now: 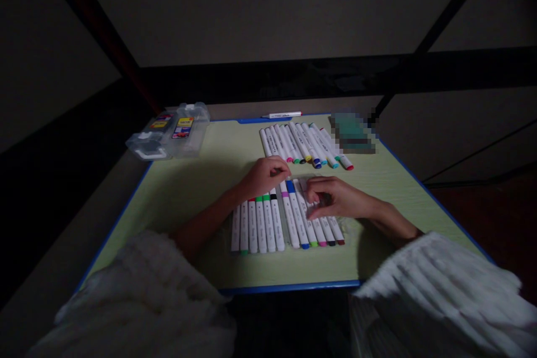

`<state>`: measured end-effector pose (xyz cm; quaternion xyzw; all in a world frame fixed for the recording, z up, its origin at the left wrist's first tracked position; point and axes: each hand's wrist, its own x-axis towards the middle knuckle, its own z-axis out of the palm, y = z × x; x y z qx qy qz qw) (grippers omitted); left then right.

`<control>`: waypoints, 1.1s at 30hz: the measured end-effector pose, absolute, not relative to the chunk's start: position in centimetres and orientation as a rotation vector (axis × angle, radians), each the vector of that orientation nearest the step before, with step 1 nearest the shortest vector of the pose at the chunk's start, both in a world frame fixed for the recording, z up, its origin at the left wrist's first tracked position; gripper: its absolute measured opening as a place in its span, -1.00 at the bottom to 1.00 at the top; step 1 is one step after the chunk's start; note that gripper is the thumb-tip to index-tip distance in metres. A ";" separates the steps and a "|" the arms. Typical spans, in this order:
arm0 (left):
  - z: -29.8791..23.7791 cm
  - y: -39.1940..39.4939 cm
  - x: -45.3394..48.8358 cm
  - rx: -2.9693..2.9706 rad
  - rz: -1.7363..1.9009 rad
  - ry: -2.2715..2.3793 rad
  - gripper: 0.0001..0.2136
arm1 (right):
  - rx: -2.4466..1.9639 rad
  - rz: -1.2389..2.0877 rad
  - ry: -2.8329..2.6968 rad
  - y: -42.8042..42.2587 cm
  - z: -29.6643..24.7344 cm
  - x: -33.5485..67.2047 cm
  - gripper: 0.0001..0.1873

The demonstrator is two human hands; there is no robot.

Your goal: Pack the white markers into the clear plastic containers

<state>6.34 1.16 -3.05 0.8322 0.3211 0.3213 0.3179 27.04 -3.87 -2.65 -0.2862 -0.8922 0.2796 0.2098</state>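
Note:
White markers lie side by side in two groups in a clear plastic tray point(287, 229). The left group point(262, 229) shows red, green and black bands near its far ends; the right group point(316, 229) has several coloured near ends. Over the far middle edge of the tray is my left hand point(266, 174), its fingers curled together; whatever is between the fingertips is hidden. My right hand point(333, 197) rests over the far part of the right group, fingers bent and thumb apart from them. Its fingertips seem to touch the markers, and it covers their far ends.
Beyond my hands lies a loose row of white markers point(289, 142) with coloured ends. A single marker point(283, 115) lies at the far edge. An open clear plastic case point(191, 140) stands at the far left, and a blurred green object point(354, 133) at the far right. The table point(159, 207) has blue edging.

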 end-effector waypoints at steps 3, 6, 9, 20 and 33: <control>-1.9 1.1 5.2 2.216 0.894 0.856 -0.88 | -0.823 0.832 -2.437 -4.0 -2.4 27.1 -0.69; -1.4 0.9 3.0 2.248 0.904 0.886 -0.87 | -0.853 0.810 -2.407 -4.1 -2.2 27.3 -0.77; -1.9 0.7 0.3 2.217 0.917 0.956 -0.87 | -0.904 0.683 -2.381 -3.9 -2.6 27.4 -0.83; -3.4 -0.1 -2.9 2.330 0.857 1.183 -0.79 | -0.923 0.483 -2.346 -3.5 -3.7 27.2 -0.81; -3.9 -0.4 -2.2 2.188 0.766 1.121 -0.72 | -0.912 0.444 -2.326 -3.0 -3.9 27.6 -0.73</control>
